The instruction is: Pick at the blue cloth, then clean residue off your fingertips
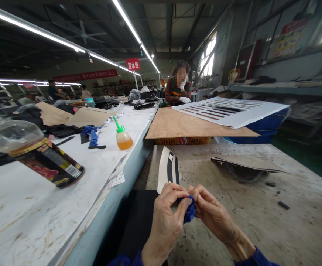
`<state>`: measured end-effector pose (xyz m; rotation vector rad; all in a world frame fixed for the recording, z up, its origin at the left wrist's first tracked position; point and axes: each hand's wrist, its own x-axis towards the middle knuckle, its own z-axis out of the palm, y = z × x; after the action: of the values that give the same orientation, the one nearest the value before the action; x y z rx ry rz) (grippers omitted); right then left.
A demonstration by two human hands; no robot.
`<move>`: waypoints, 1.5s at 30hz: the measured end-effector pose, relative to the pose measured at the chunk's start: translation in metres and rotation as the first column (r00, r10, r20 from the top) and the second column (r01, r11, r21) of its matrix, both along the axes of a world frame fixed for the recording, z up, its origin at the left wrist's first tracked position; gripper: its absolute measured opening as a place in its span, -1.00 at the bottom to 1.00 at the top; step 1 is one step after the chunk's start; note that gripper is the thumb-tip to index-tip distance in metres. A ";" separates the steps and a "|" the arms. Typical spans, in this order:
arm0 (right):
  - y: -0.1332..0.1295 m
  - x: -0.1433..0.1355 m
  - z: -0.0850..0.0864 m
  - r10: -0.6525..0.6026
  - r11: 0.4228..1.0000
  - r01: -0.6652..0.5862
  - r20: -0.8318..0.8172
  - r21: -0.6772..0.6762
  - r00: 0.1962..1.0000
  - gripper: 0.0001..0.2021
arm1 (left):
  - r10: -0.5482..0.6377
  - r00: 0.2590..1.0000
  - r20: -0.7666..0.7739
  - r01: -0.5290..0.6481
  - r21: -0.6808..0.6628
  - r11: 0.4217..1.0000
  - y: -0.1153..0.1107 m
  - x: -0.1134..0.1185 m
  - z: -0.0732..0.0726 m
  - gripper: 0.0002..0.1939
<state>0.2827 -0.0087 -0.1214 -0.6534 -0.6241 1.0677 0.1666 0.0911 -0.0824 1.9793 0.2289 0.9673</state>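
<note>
Both hands meet low in the head view over the stained grey counter (pixel 260 221): the left hand (pixel 165 218) and the right hand (pixel 209 212) are each pinched shut on a small wad of blue cloth (pixel 190 212), thumbs and fingertips pressing it from either side, so little of it shows between them. Just beyond the fingers lies a white shoe-upper piece with black stripes (pixel 168 168), flat on the counter and apart from the hands, and a dark flat sheet (pixel 141 218) sits under the left wrist. Judging by this, the cloth is only being bunched or readied — the striped piece looks untouched, so any wiping or gluing of it seems not yet begun. To the left, on the long white counter (pixel 39 207), stand a small orange squeeze bottle with a green nozzle (pixel 123 137), another scrap of blue cloth (pixel 91 135) and a tipped tin with a clear lid (pixel 33 151). Farther back, a person in white gloves (pixel 180 88) works behind a plywood board (pixel 191 125) — their hands are well apart from these.
</note>
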 end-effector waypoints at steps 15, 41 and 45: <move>0.002 0.002 -0.015 0.031 0.993 -0.023 0.065 -0.118 0.997 -0.68 | -0.029 0.995 -0.095 0.049 0.210 0.977 0.002 0.002 -0.013 -0.80; 0.001 0.003 -0.015 0.054 0.988 -0.001 0.345 -0.151 0.937 -0.72 | 0.075 0.969 -0.233 -0.005 0.290 0.957 -0.003 0.001 -0.019 -0.69; 0.005 -0.002 -0.015 0.022 0.991 0.021 0.319 -0.130 0.948 -0.72 | 0.115 0.969 -0.217 -0.051 0.280 0.959 -0.004 0.003 -0.023 -0.70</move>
<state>0.2808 -0.0036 -0.1364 -0.9537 -0.8382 1.0175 0.1694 0.0867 -0.1050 2.3567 0.3259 0.8553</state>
